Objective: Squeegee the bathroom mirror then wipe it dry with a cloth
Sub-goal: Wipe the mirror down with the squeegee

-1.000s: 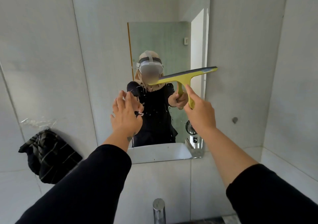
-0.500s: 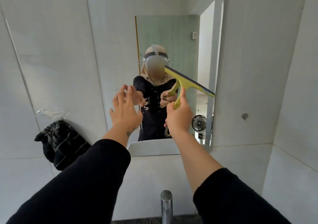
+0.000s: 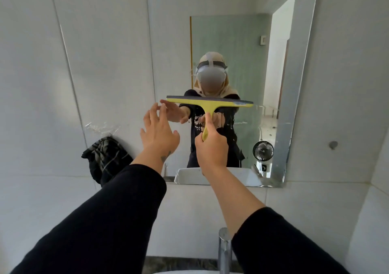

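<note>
We see the yellow squeegee (image 3: 210, 105), tilted half a second ago, now swung level against the middle of the mirror (image 3: 231, 31), its handle clenched in the right hand (image 3: 211, 147). The left hand (image 3: 159, 134) hovers empty, fingers spread, at the mirror's left edge. Drips below suggest a downward stroke comes next; the dark striped cloth (image 3: 105, 160) waits far left.

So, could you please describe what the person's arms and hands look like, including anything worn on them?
Both arms wear long black sleeves: the left sleeve ends short of the wrist, and the right sleeve is pushed up, leaving the forearm bare. The left hand and right hand are bare, with no gloves or rings visible. A small dark tattoo marks the left wrist.
</note>
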`<action>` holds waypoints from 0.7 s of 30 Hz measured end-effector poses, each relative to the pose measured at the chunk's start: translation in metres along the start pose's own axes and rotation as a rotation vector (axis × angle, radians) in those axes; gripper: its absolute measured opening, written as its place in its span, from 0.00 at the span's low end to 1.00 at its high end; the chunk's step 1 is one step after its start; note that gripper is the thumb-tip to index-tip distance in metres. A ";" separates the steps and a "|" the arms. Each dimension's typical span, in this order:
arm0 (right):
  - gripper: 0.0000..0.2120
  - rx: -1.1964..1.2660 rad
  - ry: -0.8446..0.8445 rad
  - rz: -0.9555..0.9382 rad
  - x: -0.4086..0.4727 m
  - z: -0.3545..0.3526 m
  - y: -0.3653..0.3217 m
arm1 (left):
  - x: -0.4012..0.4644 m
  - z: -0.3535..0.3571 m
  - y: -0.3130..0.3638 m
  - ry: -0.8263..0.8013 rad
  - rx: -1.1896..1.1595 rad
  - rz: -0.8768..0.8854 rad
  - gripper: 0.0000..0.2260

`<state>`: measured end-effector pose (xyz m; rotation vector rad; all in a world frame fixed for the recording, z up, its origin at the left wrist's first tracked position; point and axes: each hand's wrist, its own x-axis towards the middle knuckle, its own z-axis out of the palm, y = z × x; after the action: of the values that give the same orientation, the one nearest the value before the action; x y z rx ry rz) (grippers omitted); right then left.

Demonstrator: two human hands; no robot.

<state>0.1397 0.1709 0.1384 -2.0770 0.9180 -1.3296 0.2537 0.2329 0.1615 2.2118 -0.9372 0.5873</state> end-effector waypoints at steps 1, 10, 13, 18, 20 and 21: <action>0.28 -0.025 -0.012 -0.016 -0.001 0.002 0.000 | -0.001 0.000 -0.001 0.002 -0.006 -0.005 0.35; 0.32 -0.516 -0.194 -0.262 -0.008 -0.010 0.009 | 0.000 0.003 0.002 0.006 -0.034 0.004 0.35; 0.32 -0.601 -0.192 -0.328 0.004 -0.032 0.024 | 0.008 0.001 0.006 0.015 -0.031 0.031 0.34; 0.31 -0.725 -0.131 -0.384 0.020 -0.075 0.058 | 0.027 -0.003 0.023 0.078 -0.062 0.090 0.32; 0.31 -0.741 -0.112 -0.390 0.022 -0.090 0.071 | 0.033 -0.002 0.031 0.102 -0.071 0.121 0.31; 0.31 -0.742 -0.100 -0.392 0.023 -0.096 0.079 | 0.036 -0.001 0.033 0.109 -0.067 0.126 0.31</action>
<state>0.0372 0.0971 0.1334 -2.9860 1.1130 -1.1435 0.2519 0.1993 0.1977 2.0507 -1.0287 0.7168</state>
